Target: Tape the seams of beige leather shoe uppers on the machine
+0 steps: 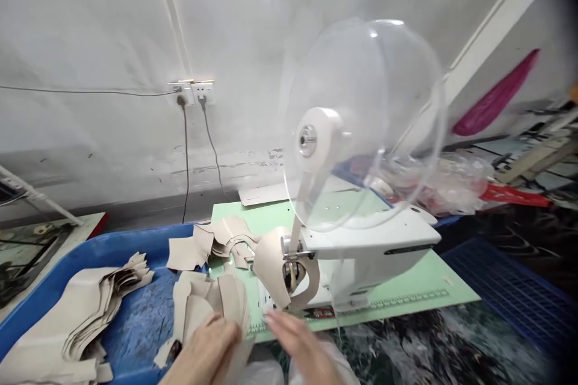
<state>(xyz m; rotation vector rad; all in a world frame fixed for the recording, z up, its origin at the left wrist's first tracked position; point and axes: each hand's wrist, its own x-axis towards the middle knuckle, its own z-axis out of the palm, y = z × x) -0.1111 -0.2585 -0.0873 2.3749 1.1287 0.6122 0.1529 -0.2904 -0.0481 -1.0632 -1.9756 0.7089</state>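
Left hand sits low in my view, at the near edge of the blue tray. It lies against a fanned bundle of beige cut pieces, fingers curled onto it. Motion blur; I cannot tell whether it truly clamps the bundle or only rests there.

Right hand is just beside it, fingers stretched out and loosely spread, holding nothing. Its fingertips point at the front of the white machine and are close to the near edge of the green mat.

One beige piece curls around the machine's nose, under the strip of tape coming down from the white tape roll. The roll sits on a large clear disc above the machine.

More beige pieces: a tall stack at the tray's left, and a loose pile across the tray rim and mat.

A blue crate stands to the right, well apart.
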